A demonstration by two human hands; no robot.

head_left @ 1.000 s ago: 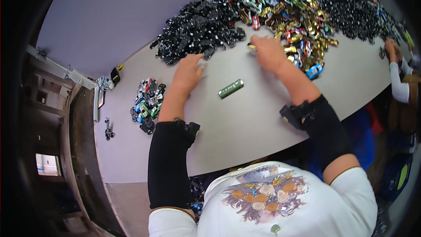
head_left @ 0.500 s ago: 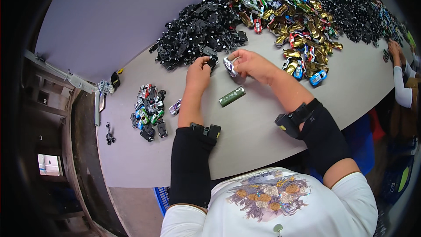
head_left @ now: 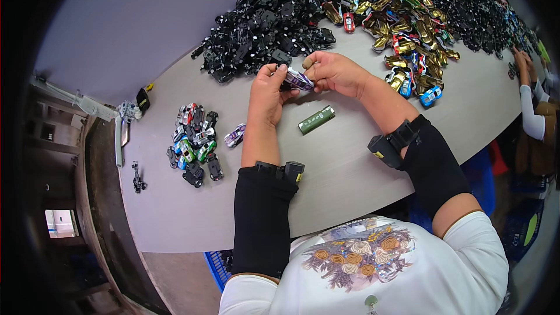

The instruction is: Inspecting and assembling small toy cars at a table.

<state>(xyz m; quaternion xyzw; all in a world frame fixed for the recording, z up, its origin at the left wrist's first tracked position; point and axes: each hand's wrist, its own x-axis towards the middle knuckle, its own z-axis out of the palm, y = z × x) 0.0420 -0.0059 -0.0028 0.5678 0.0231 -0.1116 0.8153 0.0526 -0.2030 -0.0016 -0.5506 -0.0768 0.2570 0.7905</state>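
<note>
1. Your left hand (head_left: 267,90) and right hand (head_left: 332,73) are raised together just above the grey table (head_left: 361,157), fingers closed on one small toy car (head_left: 296,79) with a purple and silver body.
2. The toy car sits between the two hands, pinched at both ends; its long axis runs roughly left to right, tilted slightly. Whether a dark part is held under it cannot be told.
3. Both forearms wear black sleeves; a black strap unit with a yellow mark (head_left: 386,150) sits on the right forearm, a similar one (head_left: 290,170) on the left.
4. A green cylindrical tool (head_left: 316,119) lies flat on the table just below the hands, apart from them.
5. Beyond the hands: a heap of black parts (head_left: 262,23), close to your fingertips. To its right, a heap of coloured car shells (head_left: 396,11), gold, red, green and blue mixed.
6. Further right, a second dark heap (head_left: 478,14) near the table's far edge.
7. To your left: a small cluster of finished toy cars (head_left: 194,144), with one lone purple car (head_left: 234,136) just beside it, well apart from your hands.
8. Another person's hand (head_left: 521,61) and white sleeve rest at the right table edge.
</note>
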